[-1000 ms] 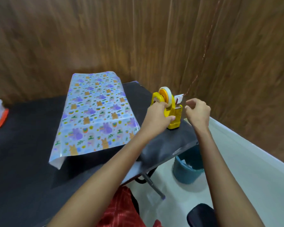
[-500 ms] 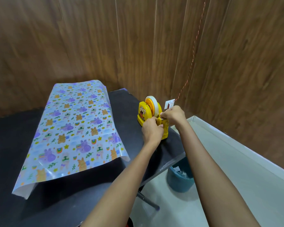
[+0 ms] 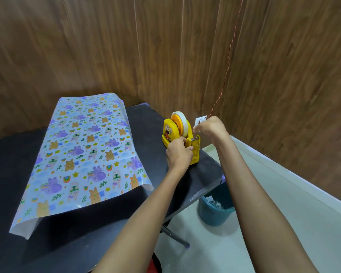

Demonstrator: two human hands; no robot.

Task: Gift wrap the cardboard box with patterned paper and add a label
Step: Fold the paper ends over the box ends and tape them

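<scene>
one yellow tape dispenser (image 3: 168, 133) on bench (image 3: 146, 123) | left grip (image 3: 178, 154) clasps its front | right grip (image 3: 210, 128) curled beside it, hold unclear

Patterned paper (image 3: 83, 154), pale blue with purple and orange animals, lying humped, print up, on the black table (image 3: 8, 164), yellow tape dispenser (image 3: 169, 133) standing upright off its right side.

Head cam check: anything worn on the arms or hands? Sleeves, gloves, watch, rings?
Nothing worn in view. Left hand and right hand are ungloved. The forearms are bare to the frame edge, with no sleeves, watch or bracelet. No rings are visible, though the fingers are partly hidden.
</scene>
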